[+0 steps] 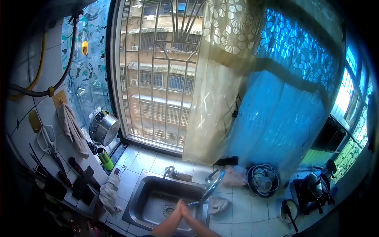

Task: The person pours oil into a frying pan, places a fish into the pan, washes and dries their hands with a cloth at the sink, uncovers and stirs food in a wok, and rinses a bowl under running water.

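Observation:
My left hand [174,212] and my right hand [184,210] meet palm to palm over the metal sink [147,200], with their fingers stretched forward. Both look open against each other, and I see no object between them, though the inner sides are hidden. Just to their right, the end of the curved chrome faucet [212,186] comes close to the fingertips. The round drain strainer [169,210] lies below, partly behind my left hand. A grey cloth [219,205] rests on the tiles at the sink's right edge.
Pots and bowls [262,181] are stacked on the right counter, left of a stove [306,197] with a pan. A green bottle [105,158] stands by the window. Kitchen scissors [48,140], a cleaver [83,185] and a towel [73,126] hang on the left wall.

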The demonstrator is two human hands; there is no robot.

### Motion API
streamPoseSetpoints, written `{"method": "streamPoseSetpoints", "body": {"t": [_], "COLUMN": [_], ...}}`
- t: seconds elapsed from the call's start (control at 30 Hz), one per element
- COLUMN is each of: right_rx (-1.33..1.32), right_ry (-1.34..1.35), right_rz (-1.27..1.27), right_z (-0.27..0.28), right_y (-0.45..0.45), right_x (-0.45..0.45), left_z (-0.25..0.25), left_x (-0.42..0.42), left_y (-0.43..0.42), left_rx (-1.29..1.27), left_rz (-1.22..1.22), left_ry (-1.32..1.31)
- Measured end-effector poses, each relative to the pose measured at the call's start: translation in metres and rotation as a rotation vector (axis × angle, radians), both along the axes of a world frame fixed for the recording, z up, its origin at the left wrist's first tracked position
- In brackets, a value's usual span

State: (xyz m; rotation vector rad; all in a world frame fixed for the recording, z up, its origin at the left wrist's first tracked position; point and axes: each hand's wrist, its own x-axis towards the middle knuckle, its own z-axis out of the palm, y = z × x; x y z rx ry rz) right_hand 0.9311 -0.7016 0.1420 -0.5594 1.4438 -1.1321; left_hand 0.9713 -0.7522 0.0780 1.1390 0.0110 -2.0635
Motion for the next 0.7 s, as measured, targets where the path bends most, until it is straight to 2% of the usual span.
{"method": "streamPoseSetpoints", "body": {"t": [0.13,0.17,0.2,0.27,0.3,0.33,0.4,0.43,0.47,0.53,0.6,0.67,0.7], "right_rx": [0.016,0.011,0.001,-0.022,-0.032,-0.040,-0.036,0.008,-0.111,-0.004,-0.075,-0.018,0.001], "right_ry": [-0.008,0.000,0.014,0.057,0.090,0.125,0.212,0.333,0.258,0.286,0.366,0.474,0.564], "right_rz": [-0.010,-0.008,-0.007,-0.007,-0.007,-0.011,-0.007,0.023,-0.009,0.047,0.107,0.101,-0.004], "right_z": [0.024,0.027,0.029,0.033,0.035,0.038,0.039,0.025,0.018,0.023,0.009,0.029,0.025], "right_y": [-0.028,-0.025,-0.021,-0.007,0.003,0.011,0.024,0.025,0.027,0.028,0.019,0.011,-0.002], "right_x": [-0.004,-0.004,-0.003,0.000,0.002,0.002,-0.002,-0.009,-0.015,-0.032,-0.055,-0.083,-0.094], "left_z": [0.003,0.014,0.011,-0.002,-0.007,0.013,-0.029,-0.007,0.005,0.028,0.098,0.092,0.083], "left_x": [-0.005,-0.011,-0.007,-0.001,0.010,0.007,0.004,0.006,0.010,0.007,0.015,0.019,0.023], "left_y": [0.012,0.011,0.005,-0.005,-0.009,-0.008,-0.019,-0.011,-0.006,0.007,0.026,0.029,0.028], "left_rx": [-0.128,0.032,0.027,-0.240,-0.130,-0.063,-0.168,-0.239,-0.434,-0.325,-0.380,-0.486,-0.510], "left_rz": [-0.091,-0.008,-0.005,0.060,-0.003,0.056,-0.126,-0.117,-0.318,-0.158,-0.397,-0.526,-0.607], "left_ry": [0.200,0.104,0.099,-0.196,-0.072,-0.185,-0.336,-0.486,-0.731,-0.799,-1.054,-1.158,-1.175]}}
